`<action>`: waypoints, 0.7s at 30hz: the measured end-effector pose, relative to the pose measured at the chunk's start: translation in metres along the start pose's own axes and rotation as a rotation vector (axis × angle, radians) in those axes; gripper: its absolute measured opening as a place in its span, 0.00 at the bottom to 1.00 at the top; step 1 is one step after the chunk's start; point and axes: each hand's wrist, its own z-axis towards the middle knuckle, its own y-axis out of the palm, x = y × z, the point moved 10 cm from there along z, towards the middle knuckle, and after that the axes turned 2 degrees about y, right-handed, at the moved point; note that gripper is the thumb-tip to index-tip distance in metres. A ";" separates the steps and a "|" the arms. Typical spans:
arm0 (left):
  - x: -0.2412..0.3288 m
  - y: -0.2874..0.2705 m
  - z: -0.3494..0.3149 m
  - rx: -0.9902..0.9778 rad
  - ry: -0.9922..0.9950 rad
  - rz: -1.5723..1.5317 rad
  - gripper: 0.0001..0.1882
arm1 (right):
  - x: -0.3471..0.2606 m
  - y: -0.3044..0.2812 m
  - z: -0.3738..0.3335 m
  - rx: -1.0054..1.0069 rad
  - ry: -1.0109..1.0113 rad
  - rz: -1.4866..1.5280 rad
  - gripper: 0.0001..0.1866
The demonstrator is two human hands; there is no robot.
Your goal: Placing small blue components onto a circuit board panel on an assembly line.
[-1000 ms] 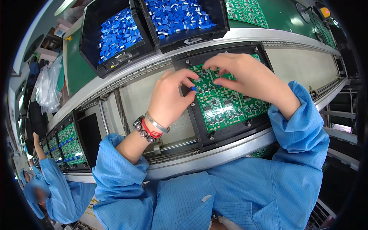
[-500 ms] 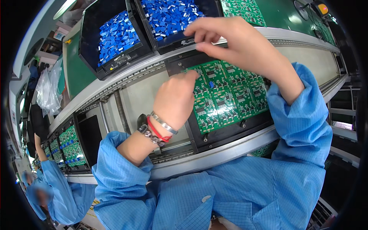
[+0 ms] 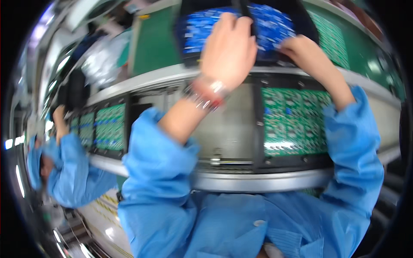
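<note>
My left hand (image 3: pixel 228 51) is over the left black bin (image 3: pixel 180 36) of small blue box-shaped components (image 3: pixel 200 30). Its fingers bend down and away, with the tips hidden, and bracelets circle the wrist. At the near edge of the right bin's blue components (image 3: pixel 269 26), my right hand (image 3: pixel 306 52) has its fingers drawn together in a pinch. Blur hides whatever lies between those fingertips. Below the right hand, a green circuit board panel (image 3: pixel 294 122) sits in a black carrier frame (image 3: pixel 258 142), with a couple of blue spots on its upper left part.
A metal-edged conveyor (image 3: pixel 241 181) runs across in front of me. More carriers with green boards (image 3: pixel 109 127) stand to the left, near a co-worker in a blue sleeve (image 3: pixel 73 161). Another green board panel (image 3: pixel 329 38) lies beyond the right bin, and clear plastic bags (image 3: pixel 103 60) lie far left.
Both hands have left the space over the board: the left went up to the left bin, the right to the right bin's near edge. The whole view has turned and blurred.
</note>
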 end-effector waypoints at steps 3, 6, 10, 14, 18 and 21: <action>-0.061 0.049 0.005 -0.297 -0.182 0.260 0.11 | -0.010 -0.013 -0.013 0.035 -0.056 -0.051 0.05; -0.058 0.097 -0.007 -0.822 -0.152 0.090 0.14 | -0.006 -0.027 -0.030 0.079 -0.080 -0.011 0.06; -0.057 0.089 0.001 -0.687 -0.208 0.217 0.08 | 0.005 -0.016 -0.032 -0.023 -0.057 0.098 0.07; -0.068 0.089 0.004 -0.544 -0.230 0.251 0.09 | 0.005 -0.009 -0.029 -0.069 -0.087 -0.022 0.09; -0.069 0.107 0.003 -0.448 -0.251 0.106 0.07 | 0.028 0.000 -0.038 -0.127 0.055 -0.030 0.10; -0.075 0.113 0.009 -0.290 -0.287 -0.160 0.07 | 0.016 -0.025 -0.049 0.036 -0.017 0.018 0.10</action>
